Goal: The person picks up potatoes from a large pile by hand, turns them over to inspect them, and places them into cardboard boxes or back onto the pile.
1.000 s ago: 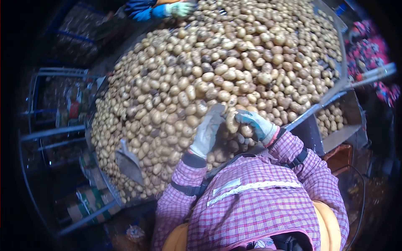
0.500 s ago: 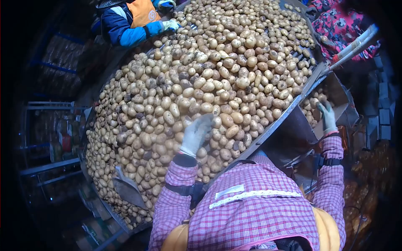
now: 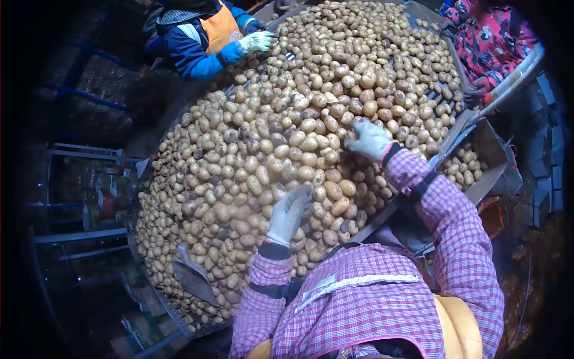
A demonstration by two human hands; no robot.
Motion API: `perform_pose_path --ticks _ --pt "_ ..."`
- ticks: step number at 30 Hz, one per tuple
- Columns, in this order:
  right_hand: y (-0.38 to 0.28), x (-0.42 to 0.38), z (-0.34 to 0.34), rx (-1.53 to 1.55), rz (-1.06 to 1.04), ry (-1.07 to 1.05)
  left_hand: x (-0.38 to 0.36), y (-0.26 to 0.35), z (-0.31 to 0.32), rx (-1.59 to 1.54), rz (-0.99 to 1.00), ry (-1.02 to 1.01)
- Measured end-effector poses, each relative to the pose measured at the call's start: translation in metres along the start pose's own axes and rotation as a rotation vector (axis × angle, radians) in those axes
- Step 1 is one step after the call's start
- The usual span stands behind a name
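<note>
Here we are over a broad heap of potatoes [image 3: 263,173], piled across the whole middle of the bench [image 3: 376,224], and the trouble, as we judge it, lies in that loose slope: pull one out low down and its neighbours could roll, perhaps over the near rim where our right forearm crosses. A sleeve [image 3: 457,233] dragged along that edge might knock a few off too, and the dirt-smeared skins could make a light pinch slip. Look left, and the metal scoop [image 3: 197,281] rests on the potatoes, so a slide beneath might tip it. Now to the hands! Our right hand [image 3: 368,139], gloved, reaches farther in, fingers parted and bent down onto the potatoes, with none visibly gripped; the palm's underside is hidden. Our left hand [image 3: 288,212] is nearer to us, fingers pointing up the heap and touching potatoes, but blur at the tips means we cannot tell whether it holds one. Off to the right, beyond the rim, a box [image 3: 491,179] has more potatoes inside, and across the bench a co-worker's gloved hand [image 3: 258,42] is at the far edge, well apart from ours.
</note>
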State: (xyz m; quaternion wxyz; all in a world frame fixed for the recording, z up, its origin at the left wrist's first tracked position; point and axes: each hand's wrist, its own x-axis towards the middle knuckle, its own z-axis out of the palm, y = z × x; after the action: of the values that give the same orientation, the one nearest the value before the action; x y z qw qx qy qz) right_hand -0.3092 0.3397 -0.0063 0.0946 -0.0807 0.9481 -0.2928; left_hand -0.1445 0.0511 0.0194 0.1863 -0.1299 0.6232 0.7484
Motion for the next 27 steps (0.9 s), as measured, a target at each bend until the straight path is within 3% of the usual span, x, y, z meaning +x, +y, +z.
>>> perform_pose_path --ticks 2,4,6,8,10,11,12,14,17,18,20,22,24,25,27 --pt "-0.010 0.010 0.003 -0.291 -0.060 -0.193 -0.002 0.002 0.004 0.045 0.018 0.031" --pt "-0.001 0.025 0.009 -0.342 -0.061 -0.267 0.001 0.003 0.010 0.075 0.024 0.061" --pt "0.014 0.035 0.004 -0.343 -0.203 -0.314 0.006 0.008 0.021 0.105 -0.063 0.106" --pt "0.029 0.046 -0.006 0.002 -0.143 -0.320 0.017 0.002 0.026 0.129 -0.032 0.099" --pt "0.058 0.051 -0.003 0.616 0.077 -0.357 0.028 0.003 0.032 0.154 0.000 0.093" --pt "0.063 0.044 -0.014 0.800 0.069 -0.318 0.035 0.005 0.037 0.165 0.003 0.072" --pt "0.071 0.036 -0.017 1.138 0.270 -0.349 0.042 0.008 0.042 0.177 0.004 0.049" --pt "0.092 0.025 -0.024 0.148 -0.601 0.116 0.058 0.018 0.058 0.211 -0.018 0.058" --pt "0.078 -0.008 -0.047 0.767 -0.205 -0.114 0.084 0.038 0.085 0.320 0.063 -0.063" --pt "0.079 -0.010 -0.043 0.893 -0.290 -0.105 0.092 0.041 0.092 0.326 0.065 -0.060" --pt "0.081 -0.016 -0.053 1.800 0.404 -0.456 0.106 0.045 0.106 0.363 0.042 -0.127" --pt "0.089 -0.016 -0.051 1.635 0.339 -0.408 0.121 0.047 0.113 0.349 -0.011 -0.127" --pt "0.089 -0.018 -0.051 1.809 0.397 -0.401 0.140 0.049 0.122 0.384 0.121 -0.142" --pt "0.087 -0.020 -0.053 1.837 0.418 -0.364 0.149 0.053 0.126 0.500 0.052 -0.101" --pt "0.094 -0.015 -0.051 1.877 0.434 -0.376 0.160 0.054 0.143 0.434 0.059 -0.019"
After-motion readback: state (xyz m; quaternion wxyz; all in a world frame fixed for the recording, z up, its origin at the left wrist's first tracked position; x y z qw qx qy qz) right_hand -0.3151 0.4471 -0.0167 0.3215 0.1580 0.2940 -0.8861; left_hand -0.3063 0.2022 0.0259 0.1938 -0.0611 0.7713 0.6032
